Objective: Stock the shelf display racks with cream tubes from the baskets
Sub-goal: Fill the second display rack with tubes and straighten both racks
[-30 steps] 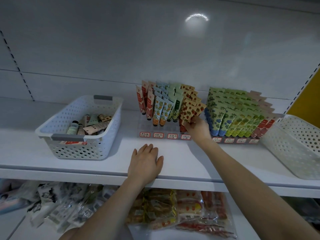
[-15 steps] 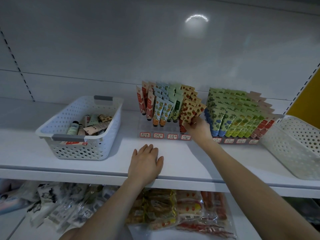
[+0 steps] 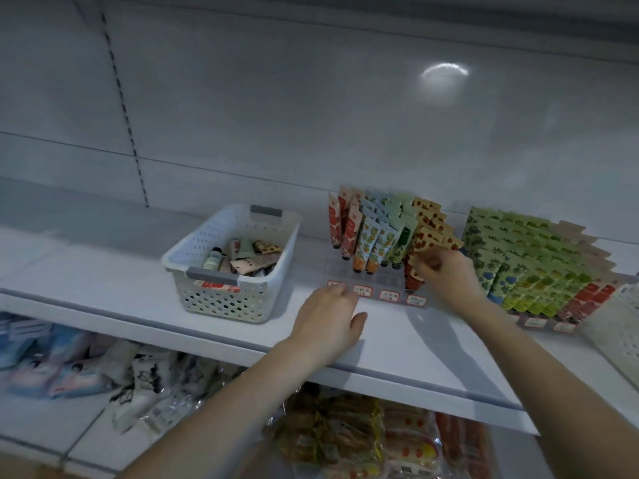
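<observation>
White shop shelf [image 3: 103, 271], grey backboard [image 3: 311, 115]

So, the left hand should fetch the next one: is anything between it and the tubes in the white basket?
Nothing lies on the shelf between the left hand and the white basket. Only the basket's own wall stands there: the tubes lie low inside, so the hand must go over the rim.

Shop, price-tagged racks [image 3: 377, 293], stocked shelving [image 3: 415, 344]
</observation>
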{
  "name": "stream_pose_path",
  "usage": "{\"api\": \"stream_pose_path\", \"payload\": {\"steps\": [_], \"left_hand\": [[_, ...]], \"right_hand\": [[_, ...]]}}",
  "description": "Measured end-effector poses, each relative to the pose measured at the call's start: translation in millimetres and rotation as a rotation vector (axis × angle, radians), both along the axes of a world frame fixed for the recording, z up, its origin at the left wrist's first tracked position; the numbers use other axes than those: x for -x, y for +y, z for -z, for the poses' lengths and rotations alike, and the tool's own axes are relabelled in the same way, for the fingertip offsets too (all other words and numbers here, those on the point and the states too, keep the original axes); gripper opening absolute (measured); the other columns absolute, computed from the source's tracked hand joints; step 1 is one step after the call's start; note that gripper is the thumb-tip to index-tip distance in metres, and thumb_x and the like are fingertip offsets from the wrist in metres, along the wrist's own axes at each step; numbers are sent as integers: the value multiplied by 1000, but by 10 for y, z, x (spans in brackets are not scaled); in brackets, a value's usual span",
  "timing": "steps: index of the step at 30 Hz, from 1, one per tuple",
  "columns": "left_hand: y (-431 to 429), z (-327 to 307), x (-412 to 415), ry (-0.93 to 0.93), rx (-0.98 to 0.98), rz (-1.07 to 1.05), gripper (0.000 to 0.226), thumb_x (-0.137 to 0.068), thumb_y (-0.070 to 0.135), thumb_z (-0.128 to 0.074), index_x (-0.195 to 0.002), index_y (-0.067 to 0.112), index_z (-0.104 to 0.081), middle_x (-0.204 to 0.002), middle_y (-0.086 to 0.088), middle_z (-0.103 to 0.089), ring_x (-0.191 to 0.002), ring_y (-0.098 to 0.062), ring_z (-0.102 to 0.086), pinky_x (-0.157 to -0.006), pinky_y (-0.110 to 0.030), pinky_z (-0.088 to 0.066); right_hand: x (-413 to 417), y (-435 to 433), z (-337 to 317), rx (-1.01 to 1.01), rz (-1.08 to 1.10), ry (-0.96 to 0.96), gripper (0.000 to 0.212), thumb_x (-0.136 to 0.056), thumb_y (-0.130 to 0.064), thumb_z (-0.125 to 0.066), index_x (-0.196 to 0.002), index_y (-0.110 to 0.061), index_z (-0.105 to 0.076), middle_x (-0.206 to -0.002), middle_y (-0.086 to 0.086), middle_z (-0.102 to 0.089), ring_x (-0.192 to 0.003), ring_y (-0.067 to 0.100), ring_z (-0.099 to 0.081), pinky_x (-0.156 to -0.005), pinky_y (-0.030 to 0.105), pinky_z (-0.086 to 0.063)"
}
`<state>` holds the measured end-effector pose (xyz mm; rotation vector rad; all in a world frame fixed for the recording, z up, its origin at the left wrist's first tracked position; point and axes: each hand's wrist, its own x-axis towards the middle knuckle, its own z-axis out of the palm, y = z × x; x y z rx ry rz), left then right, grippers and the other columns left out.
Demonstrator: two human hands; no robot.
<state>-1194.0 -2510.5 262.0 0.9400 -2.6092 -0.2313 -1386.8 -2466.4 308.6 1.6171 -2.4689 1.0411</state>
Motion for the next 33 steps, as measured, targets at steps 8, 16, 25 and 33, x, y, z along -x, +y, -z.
{"api": "stream_pose_path", "payload": {"steps": [8, 16, 25, 33], "left_hand": [[-692, -602, -945, 166, -55, -237, 26, -94, 26, -51, -89, 2, -59, -79, -9, -60, -72, -23, -54, -60, -33, -40], [-1536, -476, -1016, -188, -177, -443, 30, -97, 21, -46, -77, 1, -55, -73, -9, -53, -68, -21, -50, -59, -27, -38], [-2094, -319, -676, -329, -318, -429, 29, -98, 29, -42, -111, 6, -56, -105, -7, -55, -103, -22, -52, -76, -24, -34], [-2267, -174, -623, -326, -446, -376, 41, -89, 32, -60, -115, 1, -58, -121, -15, -60, -111, -26, -56, -82, -27, -42]], "right_hand": [[-799, -670, -467, -35, -349, -94, 19, -92, -11, -54, -98, 5, -65, -93, 21, -69, -66, 12, -67, -67, 24, -56], [-1392, -1677, -476, -325, -343, 53, 25, -94, -11, -51, -107, 7, -61, -105, 19, -67, -95, 28, -66, -82, 34, -54], [-1510, -2256, -65, -619, -383, 270, 10, -89, -17, -57, -86, -8, -59, -75, 5, -51, -75, 22, -51, -64, 30, -41], [-1529, -2468, -1, -798, -413, 396, 38, -88, -19, -61, -58, -11, -39, -60, 1, -43, -54, 15, -42, -44, 19, -35]]}}
